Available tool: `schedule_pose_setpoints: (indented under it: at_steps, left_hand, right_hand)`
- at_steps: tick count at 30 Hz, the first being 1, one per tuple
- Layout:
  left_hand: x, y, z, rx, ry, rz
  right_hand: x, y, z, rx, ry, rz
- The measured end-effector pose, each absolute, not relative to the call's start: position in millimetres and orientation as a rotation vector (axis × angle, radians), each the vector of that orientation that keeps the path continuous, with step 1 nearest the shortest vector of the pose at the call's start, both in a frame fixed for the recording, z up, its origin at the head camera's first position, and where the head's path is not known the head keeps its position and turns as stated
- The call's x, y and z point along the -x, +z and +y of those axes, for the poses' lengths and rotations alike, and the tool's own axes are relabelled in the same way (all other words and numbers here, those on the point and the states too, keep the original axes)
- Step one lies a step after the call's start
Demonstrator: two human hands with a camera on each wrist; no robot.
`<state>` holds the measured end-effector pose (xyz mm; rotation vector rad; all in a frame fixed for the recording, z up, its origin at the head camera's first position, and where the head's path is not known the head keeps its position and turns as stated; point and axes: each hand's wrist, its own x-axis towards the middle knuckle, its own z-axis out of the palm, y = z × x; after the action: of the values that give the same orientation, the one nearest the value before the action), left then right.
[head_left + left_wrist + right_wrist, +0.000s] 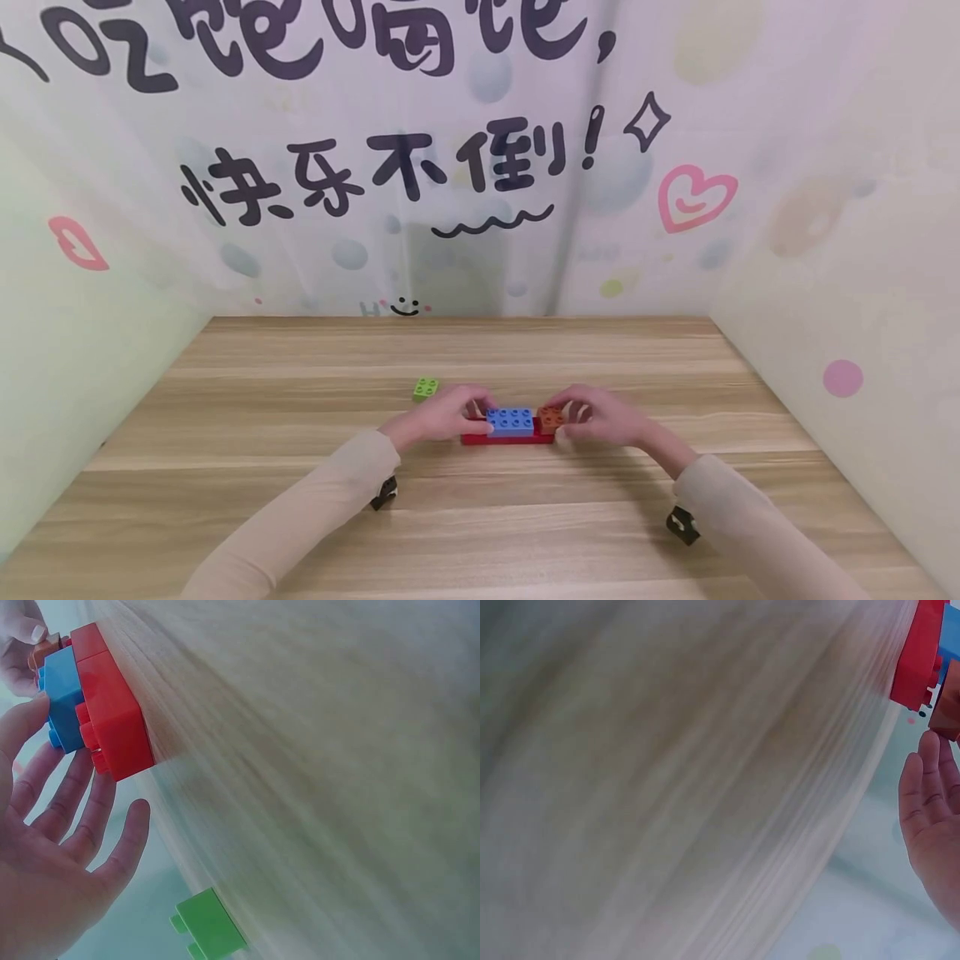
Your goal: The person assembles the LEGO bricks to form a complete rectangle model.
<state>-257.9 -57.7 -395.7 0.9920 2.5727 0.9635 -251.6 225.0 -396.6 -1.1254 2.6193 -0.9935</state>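
A blue brick [512, 423] with two rows of studs sits on top of red bricks [474, 439], joined end to end; their seam shows in the left wrist view. My left hand [448, 412] holds the blue brick by its left end, thumb in front and fingers behind. An orange-brown brick [550, 418], smaller and square, is pinched by my right hand [603, 418] over the right end of the red bricks. In the right wrist view, red studs show beside this brick [948, 705], which looks slightly apart from them.
A light green square brick [426, 389] stands on the wood-grain table [480, 517], behind my left wrist. Printed cloth walls [480, 267] close off the back and sides. Black wrist devices [682, 526] hang under both sleeves.
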Motion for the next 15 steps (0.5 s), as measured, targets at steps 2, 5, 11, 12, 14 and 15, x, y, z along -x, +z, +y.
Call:
schedule_pose_setpoints:
  at_steps: [2, 5, 11, 12, 14, 15]
  left_hand:
    - [257.9, -395.7, -57.7, -0.996, 0.964, 2.570]
    - [257.9, -395.8, -57.8, -0.998, 0.964, 2.570]
    - [257.5, -395.5, -57.8, -0.996, 0.969, 2.571]
    - [257.4, -395.4, -57.9, -0.996, 0.970, 2.571]
    - [257.3, -395.7, -58.0, -0.996, 0.971, 2.571]
    - [257.3, -395.8, -58.2, -0.994, 0.972, 2.570]
  right_hand:
    - [251.9, -396.8, 223.5, 1.127, -0.994, 2.622]
    - [252.1, -396.8, 221.4, 1.129, -1.000, 2.616]
    - [252.0, -396.8, 218.0, 1.097, -0.994, 2.618]
    - [252.2, -397.0, 217.5, 1.100, -0.984, 2.622]
    - [253.0, -397.7, 216.7, 1.105, -0.970, 2.625]
    - [253.4, -398.2, 216.4, 1.111, -0.961, 2.628]
